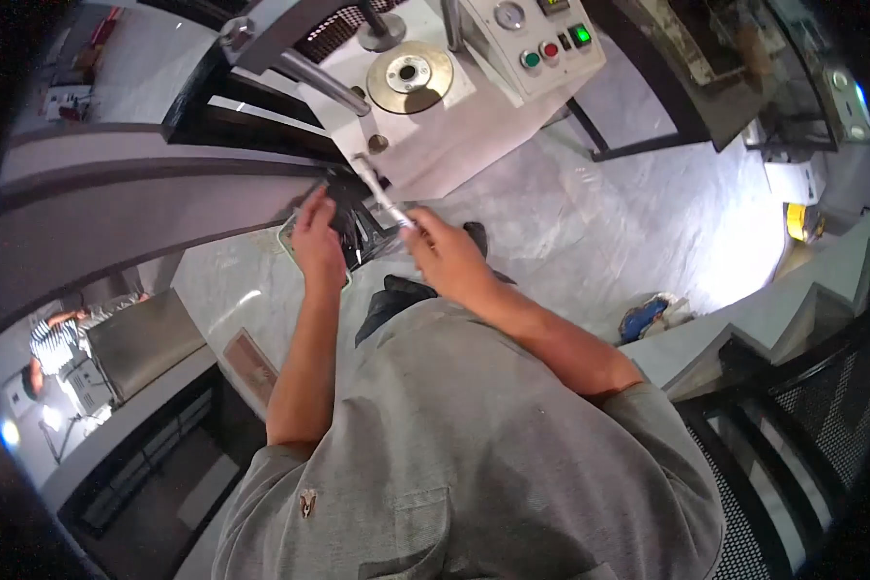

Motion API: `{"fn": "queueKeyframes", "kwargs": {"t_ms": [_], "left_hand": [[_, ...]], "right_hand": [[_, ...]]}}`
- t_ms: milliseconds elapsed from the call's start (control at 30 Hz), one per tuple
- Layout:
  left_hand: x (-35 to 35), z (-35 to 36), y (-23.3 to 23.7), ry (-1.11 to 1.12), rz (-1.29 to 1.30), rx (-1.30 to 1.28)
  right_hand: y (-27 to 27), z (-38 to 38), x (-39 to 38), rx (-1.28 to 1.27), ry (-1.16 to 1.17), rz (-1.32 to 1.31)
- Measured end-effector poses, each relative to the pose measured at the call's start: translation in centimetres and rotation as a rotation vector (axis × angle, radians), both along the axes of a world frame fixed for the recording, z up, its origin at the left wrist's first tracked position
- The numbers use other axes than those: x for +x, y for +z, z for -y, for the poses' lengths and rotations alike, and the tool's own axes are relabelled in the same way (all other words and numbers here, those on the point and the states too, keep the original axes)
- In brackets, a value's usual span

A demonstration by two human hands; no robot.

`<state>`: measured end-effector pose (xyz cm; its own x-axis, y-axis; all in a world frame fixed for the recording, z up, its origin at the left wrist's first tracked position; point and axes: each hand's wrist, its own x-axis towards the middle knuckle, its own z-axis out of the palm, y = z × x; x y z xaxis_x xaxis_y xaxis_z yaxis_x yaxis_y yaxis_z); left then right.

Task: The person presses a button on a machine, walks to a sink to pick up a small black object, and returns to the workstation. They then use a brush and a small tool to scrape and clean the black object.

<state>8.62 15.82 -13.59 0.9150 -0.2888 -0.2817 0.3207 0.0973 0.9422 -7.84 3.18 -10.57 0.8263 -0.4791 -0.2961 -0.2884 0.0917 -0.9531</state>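
Note:
My right hand [448, 259] is closed around the lower end of a slim silver wrench-like tool [382, 193]. The tool points up and to the left, its wider head near the front left corner of a white machine [483, 145]. My left hand [319, 246] is to the left of it, fingers apart and slightly blurred, holding nothing I can see. Below and between the hands is a green-edged tray [288, 240] with dark, shiny contents that I cannot make out. A round metal plate [438, 72] with a central hole lies on top of the machine.
A control panel [541, 48] with a gauge and buttons stands at the machine's right. Steel posts [324, 82] rise at its left. A dark-framed bench [686, 87] is at upper right, stair-like steps [744, 353] at lower right. Another person [53, 340] is far left.

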Motion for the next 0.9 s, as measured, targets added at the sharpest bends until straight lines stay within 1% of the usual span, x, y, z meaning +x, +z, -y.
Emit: {"fn": "queueKeyframes", "kwargs": {"t_ms": [33,67,100,133,200,233,267,333,367,400,433,467,500,533,567,600,633,667,733,767,800,833,867,900], "left_hand": [[-1.2,-0.7,0.2,-0.043,-0.033,0.057],[-2.0,-2.3,-1.2,-0.12,-0.127,-0.036],[-4.6,-1.4,2.6,-0.124,-0.295,-0.123],[-5.1,-1.9,2.0,-0.246,-0.26,-0.258],[-6.7,-2.5,2.6,-0.178,-0.416,-0.363],[-5.6,-4.9,0.4,-0.376,-0.384,-0.359],[-5.5,-5.2,0.5,-0.356,-0.386,-0.379],[-4.8,-4.7,0.8,-0.114,-0.469,-0.329],[-4.6,-4.5,2.7,-0.041,-0.51,-0.344],[-4.0,-4.8,1.4,0.031,-0.508,-0.438],[-3.5,-5.2,1.5,0.065,-0.531,-0.481],[-3.0,-5.4,1.9,0.098,-0.548,-0.524],[-2.6,-5.5,2.6,0.088,-0.578,-0.556],[-2.3,-5.9,2.6,0.107,-0.581,-0.57],[-2.1,-6.4,2.6,0.052,-0.672,-0.633],[-1.9,-6.6,2.6,-0.013,-0.76,-0.696],[-1.7,-6.8,2.5,-0.012,-0.761,-0.705],[-1.6,-6.9,2.5,-0.061,-0.784,-0.692],[-1.4,-7.5,2.5,-0.153,-0.826,-0.656],[-1.2,-7.9,2.1,-0.174,-0.825,-0.683],[-0.9,-8.3,2.2,-0.173,-0.82,-0.683],[-0.6,-8.3,2.4,-0.187,-0.737,-0.579],[-0.4,-8.2,2.5,-0.199,-0.656,-0.48],[-0.2,-8.2,2.3,-0.2,-0.647,-0.416]], "right_hand": [[0.0,-0.6,1.0,-0.168,0.054,0.017],[0.2,-1.1,1.8,-0.333,0.104,0.034],[0.9,-1.5,2.4,-0.359,0.184,-0.001],[1.0,-1.9,2.8,-0.367,0.193,0.001],[0.8,-2.8,3.6,-0.438,0.302,0.021],[0.9,-3.4,3.8,-0.472,0.366,0.027],[1.1,-3.9,3.9,-0.485,0.389,0.021],[1.9,-4.5,4.0,-0.484,0.436,0.024],[2.7,-4.4,3.6,-0.503,0.468,0.005],[3.8,-4.1,2.9,-0.449,0.491,0.067],[4.6,-3.8,2.3,-0.393,0.508,0.13],[4.0,-3.1,1.6,-0.405,0.533,0.117],[2.5,-2.0,1.0,-0.028,0.364,-0.041],[2.4,-1.8,1.3,0.346,0.177,-0.202],[2.2,-2.2,1.7,0.341,0.188,-0.213],[2.0,-2.7,2.4,0.466,-0.01,-0.162],[2.2,-3.0,3.2,0.587,-0.213,-0.104],[2.5,-3.4,4.0,0.582,-0.212,-0.106],[2.8,-4.1,5.4,0.648,-0.024,0.044],[2.3,-4.1,5.6,0.653,-0.02,0.044],[1.3,-3.7,5.5,0.477,0.038,0.018],[0.7,-3.3,5.6,0.295,0.092,-0.006],[0.2,-2.6,5.6,0.288,0.093,-0.004],[-0.4,-1.8,5.5,0.215,0.085,0.044]]}}
